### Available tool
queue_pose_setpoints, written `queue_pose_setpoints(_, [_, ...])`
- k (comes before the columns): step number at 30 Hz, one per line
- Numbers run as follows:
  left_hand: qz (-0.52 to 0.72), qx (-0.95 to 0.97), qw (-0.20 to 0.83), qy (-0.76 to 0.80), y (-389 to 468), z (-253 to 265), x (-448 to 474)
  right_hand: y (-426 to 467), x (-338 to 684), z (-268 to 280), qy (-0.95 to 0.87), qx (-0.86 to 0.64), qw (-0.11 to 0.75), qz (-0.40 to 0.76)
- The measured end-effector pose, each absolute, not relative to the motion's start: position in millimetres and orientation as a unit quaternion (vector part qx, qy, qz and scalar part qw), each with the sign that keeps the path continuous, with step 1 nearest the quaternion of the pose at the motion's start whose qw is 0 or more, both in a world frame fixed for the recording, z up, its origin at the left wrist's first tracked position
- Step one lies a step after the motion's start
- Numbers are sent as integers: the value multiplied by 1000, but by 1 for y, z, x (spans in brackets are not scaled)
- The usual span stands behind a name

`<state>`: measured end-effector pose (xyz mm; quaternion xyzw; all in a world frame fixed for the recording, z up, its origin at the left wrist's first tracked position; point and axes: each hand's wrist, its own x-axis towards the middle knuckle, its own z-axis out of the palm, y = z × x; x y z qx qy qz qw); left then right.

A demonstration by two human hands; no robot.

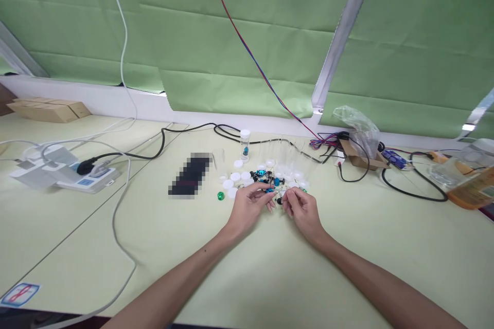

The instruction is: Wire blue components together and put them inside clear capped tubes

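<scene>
My left hand (250,205) and my right hand (303,212) face each other over the table, fingertips pinched. Between them runs a thin light-coloured rod (280,190), too small to make out fully. A blue part sits at my left fingertips; whether it is held I cannot tell. Just beyond the hands lies a pile of small black and blue parts (262,174), partly hidden by my fingers. White round caps (228,184) are scattered to its left. Clear tubes (283,157) stand behind. One capped tube (245,146) has a blue part inside. A green knob-like part (221,196) lies left of my left hand.
A dark pixelated rectangle (191,175) lies to the left. Further left are a power strip (94,181) and white cables. Cardboard boxes (50,109) sit at the back left. At the right are an open carton (360,157) with a plastic bag, black cables and an orange-labelled container (473,190).
</scene>
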<state>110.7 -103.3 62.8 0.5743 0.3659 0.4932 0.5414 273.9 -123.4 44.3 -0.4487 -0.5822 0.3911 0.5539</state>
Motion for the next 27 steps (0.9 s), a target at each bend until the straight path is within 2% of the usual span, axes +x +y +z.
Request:
queue_pose_setpoints(15, [516, 638, 460, 340, -106, 64, 112, -123, 271, 48, -471, -446, 553, 523])
queue_pose_setpoints(27, [511, 614, 497, 339, -106, 62, 115, -122, 271, 43, -506, -449, 574, 461])
